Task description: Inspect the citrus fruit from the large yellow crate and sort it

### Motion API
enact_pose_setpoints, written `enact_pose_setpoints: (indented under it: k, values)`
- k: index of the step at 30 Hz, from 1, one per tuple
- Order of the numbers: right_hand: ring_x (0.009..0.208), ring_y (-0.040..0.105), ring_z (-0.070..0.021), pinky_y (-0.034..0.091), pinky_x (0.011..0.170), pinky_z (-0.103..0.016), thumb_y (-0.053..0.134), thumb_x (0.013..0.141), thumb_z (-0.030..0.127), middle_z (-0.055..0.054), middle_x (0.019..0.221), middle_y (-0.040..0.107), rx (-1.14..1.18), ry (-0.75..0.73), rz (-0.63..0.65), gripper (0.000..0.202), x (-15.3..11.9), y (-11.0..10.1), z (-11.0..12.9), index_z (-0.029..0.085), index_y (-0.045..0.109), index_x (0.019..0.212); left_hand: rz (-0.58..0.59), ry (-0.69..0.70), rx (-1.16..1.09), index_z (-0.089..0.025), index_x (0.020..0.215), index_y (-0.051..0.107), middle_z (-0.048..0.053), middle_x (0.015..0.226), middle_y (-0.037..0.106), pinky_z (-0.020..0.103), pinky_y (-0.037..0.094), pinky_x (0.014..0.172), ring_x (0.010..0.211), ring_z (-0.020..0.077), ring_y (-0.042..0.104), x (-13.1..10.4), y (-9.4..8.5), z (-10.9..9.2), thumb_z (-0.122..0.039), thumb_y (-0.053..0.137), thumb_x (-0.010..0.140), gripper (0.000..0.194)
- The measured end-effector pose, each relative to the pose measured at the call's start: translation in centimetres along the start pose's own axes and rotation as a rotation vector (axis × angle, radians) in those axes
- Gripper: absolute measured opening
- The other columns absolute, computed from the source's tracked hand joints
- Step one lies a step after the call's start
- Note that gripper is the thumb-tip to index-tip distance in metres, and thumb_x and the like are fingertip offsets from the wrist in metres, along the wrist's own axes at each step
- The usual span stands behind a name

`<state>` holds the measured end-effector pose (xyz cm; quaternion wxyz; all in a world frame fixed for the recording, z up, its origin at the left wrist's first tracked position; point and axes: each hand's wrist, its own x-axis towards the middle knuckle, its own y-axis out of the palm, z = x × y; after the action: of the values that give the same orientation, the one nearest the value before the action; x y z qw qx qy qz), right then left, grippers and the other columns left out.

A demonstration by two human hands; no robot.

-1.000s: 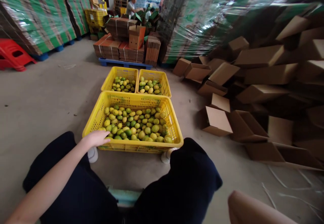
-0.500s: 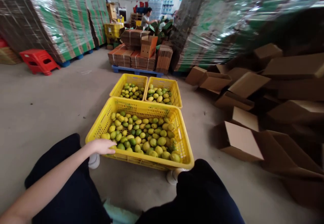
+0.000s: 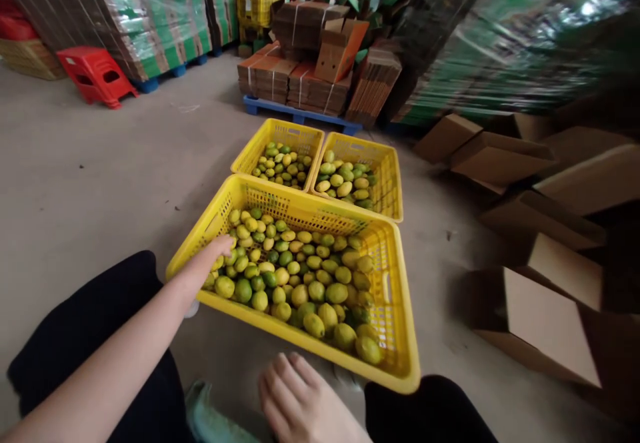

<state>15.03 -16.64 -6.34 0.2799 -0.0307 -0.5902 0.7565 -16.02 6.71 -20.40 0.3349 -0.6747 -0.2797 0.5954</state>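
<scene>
The lemons (image 3: 337,293), yellow & green, are in the big yellow crate (image 3: 407,343). L hand (image 3: 225,245) is in by the lemons at the L side, fingers bent down; can't tell if its grip has one. R hand (image 3: 293,396) is outside the near side, fingers curled; palm's hidden, so can't tell re: its grip. Prob the reach-in step; taking 1 lemon'd need fingertips round it. 2 smaller yellow crates (image 3: 385,169) w/ lemons sit just behind. Marks on the wrapped stack (image 3: 530,36), far R, are too blurry to read.
</scene>
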Motion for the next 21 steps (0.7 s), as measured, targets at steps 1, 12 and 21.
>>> enact_pose_setpoints:
  k: [1,12,21]
  values:
    - [0.096,0.062,-0.0241,0.051,0.084,-0.037,0.058,0.092,0.02,-0.01,0.104,0.07,-0.087,-0.021,0.016,0.017,0.3,0.5,-1.3,0.014,0.066,0.105,0.0,0.0,-0.004,-0.015,0.117,0.06,0.017,0.124,0.063,0.04,0.045,0.094,0.114,0.0305,0.057,0.3,1.3,0.0,-0.03,0.076,0.069,0.053]
    - [0.065,0.053,-0.018,0.034,0.061,-0.033,0.063,0.081,0.01,-0.001,0.074,0.061,-0.137,0.193,0.12,0.016,0.4,1.4,-3.6,0.02,0.053,0.074,-0.086,-0.01,0.038,-0.014,0.126,0.056,0.02,0.131,0.056,0.053,0.033,0.108,0.127,0.0343,0.047,1.7,5.3,-1.3,-0.03,0.066,0.086,0.044]
    - [0.07,0.054,-0.0159,0.03,0.065,-0.031,0.053,0.092,0.013,-0.003,0.076,0.063,-0.155,0.379,0.098,0.017,2.3,-0.5,-5.7,0.017,0.058,0.076,-0.11,0.054,-0.031,-0.016,0.124,0.059,0.013,0.131,0.057,0.049,0.048,0.097,0.116,0.0274,0.057,-0.3,1.0,-1.1,-0.035,0.063,0.091,0.038]
